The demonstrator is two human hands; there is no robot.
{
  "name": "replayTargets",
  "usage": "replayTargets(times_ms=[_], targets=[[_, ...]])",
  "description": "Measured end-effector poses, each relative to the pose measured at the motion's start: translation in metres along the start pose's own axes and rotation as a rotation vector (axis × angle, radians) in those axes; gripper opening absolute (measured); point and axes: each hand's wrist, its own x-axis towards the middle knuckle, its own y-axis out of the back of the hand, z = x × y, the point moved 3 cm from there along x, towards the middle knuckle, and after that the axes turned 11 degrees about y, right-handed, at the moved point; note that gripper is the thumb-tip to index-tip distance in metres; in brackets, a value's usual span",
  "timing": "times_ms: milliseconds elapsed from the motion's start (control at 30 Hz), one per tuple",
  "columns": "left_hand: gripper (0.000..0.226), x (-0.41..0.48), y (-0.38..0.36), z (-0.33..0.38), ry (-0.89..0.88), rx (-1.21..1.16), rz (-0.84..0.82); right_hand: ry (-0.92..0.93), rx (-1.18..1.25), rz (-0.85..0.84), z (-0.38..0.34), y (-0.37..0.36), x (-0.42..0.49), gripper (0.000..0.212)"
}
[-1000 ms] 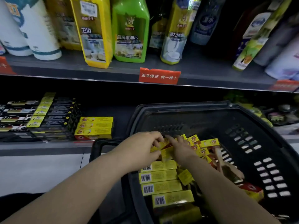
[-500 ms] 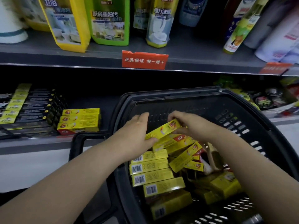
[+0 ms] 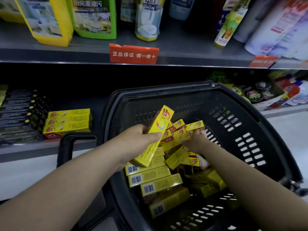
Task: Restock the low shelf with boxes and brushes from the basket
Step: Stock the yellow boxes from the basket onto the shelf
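A black plastic basket (image 3: pixel 233 104) stands before the low shelf (image 3: pixel 33 147), with several long yellow boxes (image 3: pixel 150 175) lying in it. My left hand (image 3: pixel 135 139) grips one yellow box (image 3: pixel 158 132) and holds it tilted up above the pile. My right hand (image 3: pixel 196 139) is down among the boxes, its fingers curled round a small bunch of yellow boxes (image 3: pixel 183 130). On the low shelf, three yellow boxes (image 3: pixel 68 122) lie stacked beside rows of dark boxed brushes (image 3: pixel 18 110).
The upper shelf (image 3: pixel 183 52) carries cleaner bottles (image 3: pixel 93 17) and a red price tag (image 3: pixel 133 54). Tins and packets (image 3: pixel 260 94) lie on the low shelf to the right. The basket's handle (image 3: pixel 66 147) juts out at left over the pale floor.
My left hand has taken one yellow box and lifted it, tilted upright, off the pile. My right hand has dropped lower into the boxes. The view has moved closer.
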Motion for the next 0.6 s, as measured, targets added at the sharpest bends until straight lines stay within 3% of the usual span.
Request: replayTargets(times_ms=[100, 200, 267, 333, 467, 600], targets=[[0.025, 0.002, 0.001, -0.002, 0.001, -0.017, -0.013, -0.063, 0.337, 0.037, 0.018, -0.013, 0.011, 0.084], [0.042, 0.002, -0.001, 0.0, 0.005, -0.039, -0.035, -0.039, 0.43, 0.009, 0.019, -0.001, 0.011, 0.06], [0.043, 0.002, -0.001, 0.001, 0.004, -0.055, -0.044, 0.054, 0.4, -0.052, 0.012, 0.026, -0.001, 0.04], [0.039, 0.003, -0.002, 0.001, 0.003, -0.071, -0.048, 0.183, 0.427, -0.071, -0.006, 0.06, -0.019, 0.043], [0.038, 0.003, -0.001, 0.002, 0.027, -0.134, -0.055, 0.494, 0.875, -0.142, -0.063, 0.098, -0.06, 0.05], [0.054, 0.003, 0.0, 0.004, 0.034, -0.228, -0.061, 0.627, 1.004, -0.197, -0.099, 0.097, -0.082, 0.039]])
